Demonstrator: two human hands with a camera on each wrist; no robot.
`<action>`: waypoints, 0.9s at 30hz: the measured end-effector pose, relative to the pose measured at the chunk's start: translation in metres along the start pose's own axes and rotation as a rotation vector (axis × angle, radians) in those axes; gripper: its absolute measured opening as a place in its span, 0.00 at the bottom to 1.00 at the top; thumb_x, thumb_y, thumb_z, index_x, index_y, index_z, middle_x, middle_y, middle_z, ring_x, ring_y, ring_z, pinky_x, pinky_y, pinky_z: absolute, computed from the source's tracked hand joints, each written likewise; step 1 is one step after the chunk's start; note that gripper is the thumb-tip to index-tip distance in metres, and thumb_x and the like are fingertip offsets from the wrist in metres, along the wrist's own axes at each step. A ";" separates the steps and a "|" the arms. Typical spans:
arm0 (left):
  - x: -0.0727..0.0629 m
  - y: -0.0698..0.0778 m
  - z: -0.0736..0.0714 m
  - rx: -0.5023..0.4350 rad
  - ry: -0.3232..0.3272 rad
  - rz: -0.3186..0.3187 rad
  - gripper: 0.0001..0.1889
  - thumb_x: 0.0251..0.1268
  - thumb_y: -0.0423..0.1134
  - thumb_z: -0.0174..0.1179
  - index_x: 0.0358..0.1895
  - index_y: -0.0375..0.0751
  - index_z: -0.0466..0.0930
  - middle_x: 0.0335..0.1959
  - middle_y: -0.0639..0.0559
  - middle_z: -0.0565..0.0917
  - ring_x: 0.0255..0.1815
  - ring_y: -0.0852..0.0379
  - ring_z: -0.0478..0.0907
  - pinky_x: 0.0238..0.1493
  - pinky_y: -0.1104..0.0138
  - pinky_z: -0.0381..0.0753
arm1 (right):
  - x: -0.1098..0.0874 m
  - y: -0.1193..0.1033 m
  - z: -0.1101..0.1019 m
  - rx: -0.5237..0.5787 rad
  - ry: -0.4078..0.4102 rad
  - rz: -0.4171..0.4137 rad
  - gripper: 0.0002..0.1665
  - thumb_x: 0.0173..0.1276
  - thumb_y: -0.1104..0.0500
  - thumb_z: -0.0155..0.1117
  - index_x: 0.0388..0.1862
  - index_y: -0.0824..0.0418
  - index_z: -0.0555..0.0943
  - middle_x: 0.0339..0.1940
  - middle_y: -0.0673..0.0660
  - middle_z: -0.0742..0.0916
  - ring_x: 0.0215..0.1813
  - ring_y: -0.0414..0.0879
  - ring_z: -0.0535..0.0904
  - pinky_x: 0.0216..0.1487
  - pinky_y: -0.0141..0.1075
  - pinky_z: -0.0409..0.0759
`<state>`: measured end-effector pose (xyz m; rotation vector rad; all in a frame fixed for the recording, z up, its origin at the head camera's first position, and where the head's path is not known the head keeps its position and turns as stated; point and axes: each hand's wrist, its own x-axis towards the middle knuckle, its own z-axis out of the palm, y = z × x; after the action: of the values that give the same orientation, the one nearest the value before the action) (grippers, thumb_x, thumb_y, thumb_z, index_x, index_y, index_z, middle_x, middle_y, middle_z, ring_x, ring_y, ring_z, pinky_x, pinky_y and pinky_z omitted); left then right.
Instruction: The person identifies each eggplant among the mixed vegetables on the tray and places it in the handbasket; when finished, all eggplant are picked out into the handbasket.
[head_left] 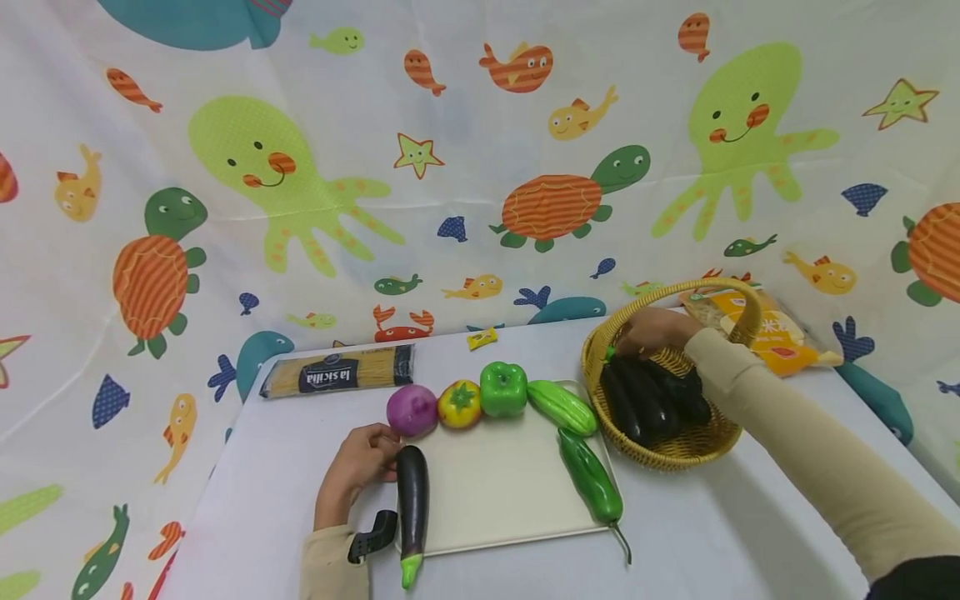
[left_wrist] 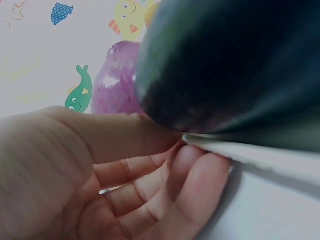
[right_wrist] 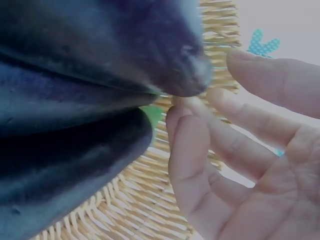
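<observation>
My left hand pinches the left rim of a cream tray; in the left wrist view the thumb lies above the rim and curled fingers below it. Along that tray side lies a dark eggplant, its green stem end toward me. A purple onion-like vegetable sits just beyond the hand. My right hand reaches under the handle of a wicker basket holding several dark eggplants. In the right wrist view its thumb stands apart and its relaxed fingers are at one eggplant's tip.
Along the tray's far edge are a yellow-and-red pepper, a green bell pepper and a cucumber. A long green pepper overlaps its right edge. Behind lie a spaghetti pack, a yellow wrapper and an orange bag.
</observation>
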<state>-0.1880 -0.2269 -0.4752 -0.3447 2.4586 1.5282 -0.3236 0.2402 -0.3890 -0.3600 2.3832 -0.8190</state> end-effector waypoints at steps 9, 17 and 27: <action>0.002 -0.003 0.003 0.002 -0.002 -0.008 0.09 0.65 0.21 0.56 0.46 0.26 0.80 0.29 0.44 0.82 0.28 0.53 0.79 0.27 0.62 0.89 | -0.045 -0.004 0.014 -0.151 0.114 -0.102 0.36 0.84 0.42 0.45 0.75 0.67 0.68 0.73 0.73 0.71 0.74 0.71 0.64 0.72 0.66 0.65; 0.002 -0.003 0.003 0.004 -0.016 0.003 0.09 0.66 0.22 0.56 0.47 0.26 0.79 0.30 0.43 0.82 0.29 0.52 0.79 0.27 0.61 0.89 | -0.100 -0.027 0.086 -0.443 0.482 -0.090 0.37 0.81 0.43 0.53 0.72 0.72 0.70 0.71 0.80 0.70 0.71 0.78 0.62 0.67 0.74 0.62; 0.002 -0.003 0.001 -0.001 -0.014 0.001 0.09 0.66 0.22 0.57 0.47 0.24 0.79 0.30 0.43 0.82 0.28 0.53 0.79 0.27 0.61 0.88 | -0.120 -0.100 0.196 -0.315 0.401 -0.353 0.27 0.77 0.47 0.61 0.68 0.58 0.78 0.61 0.56 0.84 0.63 0.52 0.79 0.63 0.53 0.79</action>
<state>-0.1893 -0.2269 -0.4788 -0.3322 2.4483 1.5271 -0.1034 0.1216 -0.3979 -0.8297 2.8824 -0.7158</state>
